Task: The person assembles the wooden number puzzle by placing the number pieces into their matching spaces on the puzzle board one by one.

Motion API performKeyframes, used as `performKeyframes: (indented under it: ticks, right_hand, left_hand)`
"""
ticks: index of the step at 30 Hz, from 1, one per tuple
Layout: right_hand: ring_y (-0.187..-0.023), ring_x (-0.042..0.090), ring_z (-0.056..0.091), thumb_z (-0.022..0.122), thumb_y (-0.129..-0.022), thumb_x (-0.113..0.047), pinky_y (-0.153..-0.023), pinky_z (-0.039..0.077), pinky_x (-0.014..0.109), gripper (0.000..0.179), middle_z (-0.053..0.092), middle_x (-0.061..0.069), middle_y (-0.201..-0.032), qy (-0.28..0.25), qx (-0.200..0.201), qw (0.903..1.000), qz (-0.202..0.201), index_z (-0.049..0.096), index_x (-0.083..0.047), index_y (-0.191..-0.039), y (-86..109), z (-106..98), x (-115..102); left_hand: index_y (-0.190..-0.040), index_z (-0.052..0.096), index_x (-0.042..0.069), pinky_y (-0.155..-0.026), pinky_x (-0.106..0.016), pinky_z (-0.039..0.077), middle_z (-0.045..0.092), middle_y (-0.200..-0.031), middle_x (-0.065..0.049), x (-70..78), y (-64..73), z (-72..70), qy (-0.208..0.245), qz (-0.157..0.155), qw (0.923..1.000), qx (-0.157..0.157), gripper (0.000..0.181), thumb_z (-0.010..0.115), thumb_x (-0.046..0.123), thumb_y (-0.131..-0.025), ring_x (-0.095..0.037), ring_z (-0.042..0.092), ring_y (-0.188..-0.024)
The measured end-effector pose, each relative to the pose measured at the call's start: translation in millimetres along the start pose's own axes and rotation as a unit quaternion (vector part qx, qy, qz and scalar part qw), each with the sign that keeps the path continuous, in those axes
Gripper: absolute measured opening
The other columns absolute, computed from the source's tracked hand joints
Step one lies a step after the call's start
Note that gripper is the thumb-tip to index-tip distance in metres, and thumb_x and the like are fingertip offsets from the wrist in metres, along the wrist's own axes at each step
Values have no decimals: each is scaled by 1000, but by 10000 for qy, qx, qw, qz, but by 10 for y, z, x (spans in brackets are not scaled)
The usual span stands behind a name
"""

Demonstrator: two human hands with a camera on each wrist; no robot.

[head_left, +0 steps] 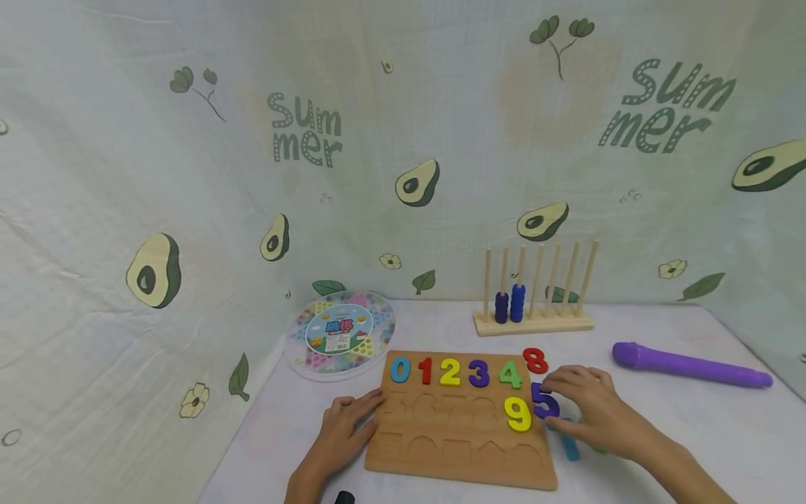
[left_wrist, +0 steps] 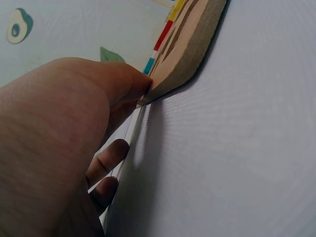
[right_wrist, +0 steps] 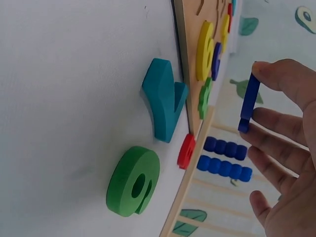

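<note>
Table [head_left: 434,325]: pale, lying under both hands and running back beyond the grip to the backdrop.
Backdrop [head_left: 441,105]: light cloth printed with avocados, leaves and "summer", hanging beyond the hands and to the left.
Peg stand [head_left: 534,323]: on the far side of the grip, beads on two of its rods.
Round box [head_left: 340,360]: beyond the left hand [head_left: 340,430], near the cloth.
Purple stick [head_left: 693,365]: on the table, right of the grip.
Right hand [head_left: 595,409]: pinching the 5 between thumb and fingertips.
The 5 [head_left: 545,401]: in that pinch, at the right edge of the board [head_left: 441,448] (whether it touches the wood, I cannot tell).
Left hand: fingers loosely bent, touching the board's left edge.
Yellow 9 [head_left: 518,414]: on the board, just left of the pinch.
Red 8 [head_left: 535,360]: just beyond it.
Teal 7 [right_wrist: 165,98] and green 6 [right_wrist: 132,182]: on the table, below the right hand.
</note>
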State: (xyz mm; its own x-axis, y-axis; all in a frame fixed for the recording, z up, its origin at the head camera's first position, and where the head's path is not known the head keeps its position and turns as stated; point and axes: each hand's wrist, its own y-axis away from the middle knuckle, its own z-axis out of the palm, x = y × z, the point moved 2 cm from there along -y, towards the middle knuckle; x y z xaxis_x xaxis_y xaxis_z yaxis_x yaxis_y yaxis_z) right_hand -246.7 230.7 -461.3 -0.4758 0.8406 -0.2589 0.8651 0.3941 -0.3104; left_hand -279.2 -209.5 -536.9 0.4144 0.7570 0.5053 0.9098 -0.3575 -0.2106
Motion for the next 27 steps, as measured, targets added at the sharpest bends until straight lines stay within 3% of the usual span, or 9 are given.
performKeyframes:
  ticks: [27]
  right_hand:
    - [-118,31,53,85,-78,-36,-97,25,65,42,67,-1,-117,-155,-58,9984,-548,74,-15,-113,-249,201,-368]
  left_hand:
    - [-140,60,24,-91,-50,32,51,-149,10,-8,-7,10,20,-55,10000,-20,40,59,29,-101,-20,41,-116]
